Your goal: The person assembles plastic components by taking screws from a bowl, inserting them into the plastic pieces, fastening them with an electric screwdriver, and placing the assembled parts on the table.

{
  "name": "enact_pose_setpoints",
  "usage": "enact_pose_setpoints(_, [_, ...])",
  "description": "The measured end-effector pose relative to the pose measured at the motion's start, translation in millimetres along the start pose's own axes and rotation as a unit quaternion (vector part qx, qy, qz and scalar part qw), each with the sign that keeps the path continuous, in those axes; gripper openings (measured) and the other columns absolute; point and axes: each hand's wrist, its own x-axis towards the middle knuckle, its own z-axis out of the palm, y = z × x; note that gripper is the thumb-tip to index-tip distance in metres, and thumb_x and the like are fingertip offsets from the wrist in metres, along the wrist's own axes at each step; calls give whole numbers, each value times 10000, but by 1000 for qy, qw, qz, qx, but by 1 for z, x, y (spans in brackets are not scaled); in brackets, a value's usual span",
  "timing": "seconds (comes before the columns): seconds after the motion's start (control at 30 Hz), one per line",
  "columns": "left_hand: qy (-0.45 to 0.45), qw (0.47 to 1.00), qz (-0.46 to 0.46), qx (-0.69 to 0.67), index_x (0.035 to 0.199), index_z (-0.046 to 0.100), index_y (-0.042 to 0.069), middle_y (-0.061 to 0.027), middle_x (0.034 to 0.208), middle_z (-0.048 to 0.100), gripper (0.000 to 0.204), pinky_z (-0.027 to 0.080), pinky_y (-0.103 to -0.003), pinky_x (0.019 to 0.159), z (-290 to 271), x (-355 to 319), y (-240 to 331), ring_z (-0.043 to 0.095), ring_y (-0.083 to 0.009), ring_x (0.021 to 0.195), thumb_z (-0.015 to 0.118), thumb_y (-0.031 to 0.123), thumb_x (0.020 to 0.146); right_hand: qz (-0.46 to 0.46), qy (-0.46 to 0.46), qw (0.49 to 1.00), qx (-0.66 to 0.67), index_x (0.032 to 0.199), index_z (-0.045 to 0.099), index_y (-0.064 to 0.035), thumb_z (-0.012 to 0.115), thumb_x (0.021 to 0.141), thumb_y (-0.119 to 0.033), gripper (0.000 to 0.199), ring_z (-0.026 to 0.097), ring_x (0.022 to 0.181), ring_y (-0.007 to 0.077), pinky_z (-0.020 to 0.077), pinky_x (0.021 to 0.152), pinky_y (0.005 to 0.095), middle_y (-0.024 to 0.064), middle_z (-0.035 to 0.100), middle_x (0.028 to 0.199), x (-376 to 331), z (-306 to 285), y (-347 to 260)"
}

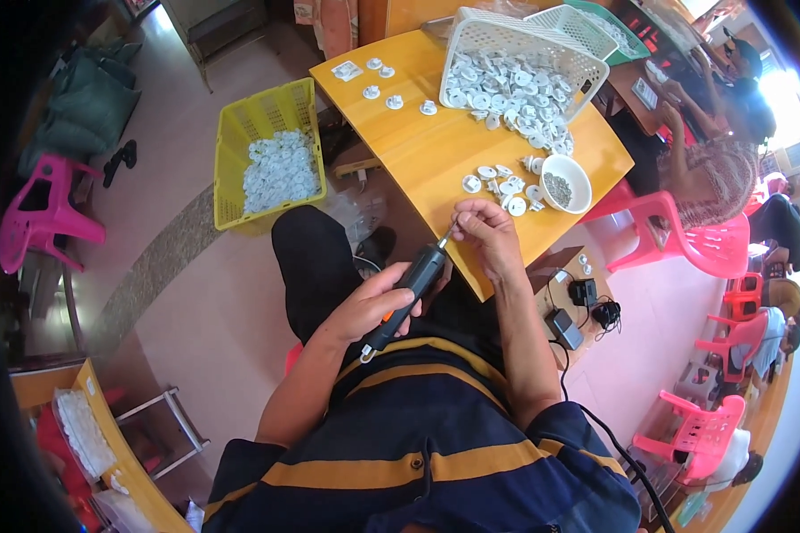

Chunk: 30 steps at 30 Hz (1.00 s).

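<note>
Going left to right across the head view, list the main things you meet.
Pink chair → yellow basket of white parts → left hand gripping the black electric screwdriver → right hand at its tip → white bowl → pink chair.

head view looks down, close overhead

Yellow basket [267,133], white bowl [567,182], pink chairs [684,240]

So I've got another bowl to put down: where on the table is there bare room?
The table is bare across its middle, between the row of white parts near the far left corner and the small heap by the bowl. The near left edge is bare too. The right side is crowded: the tipped basket spills parts there.
</note>
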Motion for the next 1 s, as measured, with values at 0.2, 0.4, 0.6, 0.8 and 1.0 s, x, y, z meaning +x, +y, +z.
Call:
enact_pose_setpoints(0.2, [7,1000,4,8,1437,438,18,-73,938,646,460,527,-254,600,-1,-1,-3,640,-132,657,537,173,1016,6,-8,1000,-27,1164,665,-9,679,962,-46,206,664,835,171,547,766,288,79,700,958,-1,6,-8])
enact_pose_setpoints(0.4, [50,997,35,41,1445,434,14,-69,937,642,470,532,-264,617,-2,1,-6,638,-133,665,537,161,1010,-2,32,998,-63,1262,612,-34,675,978,-90,296,667,843,142,536,759,274,52,685,940,5,24,-17])
enact_pose_setpoints(0.6, [82,996,40,22,1399,475,17,-55,909,633,424,504,-258,602,-3,1,-3,617,-118,643,558,151,1005,-189,163,842,-479,1172,666,-34,718,930,-120,262,701,798,193,561,701,332,113,703,1039,32,3,-16])
enact_pose_setpoints(0.8, [81,996,37,23,1396,474,8,-58,904,631,417,509,-262,605,-2,1,-3,618,-121,639,554,146,1011,-223,155,678,-683,1114,692,-67,712,880,-124,242,699,856,389,570,726,456,180,694,1061,40,7,-13])
enact_pose_setpoints(1.0, [74,996,35,37,1418,452,10,-71,915,648,439,535,-270,615,-5,2,-4,642,-137,655,544,155,1014,-247,124,720,-637,1128,662,-80,689,931,-147,209,710,823,317,573,704,416,152,692,1061,31,6,-12])
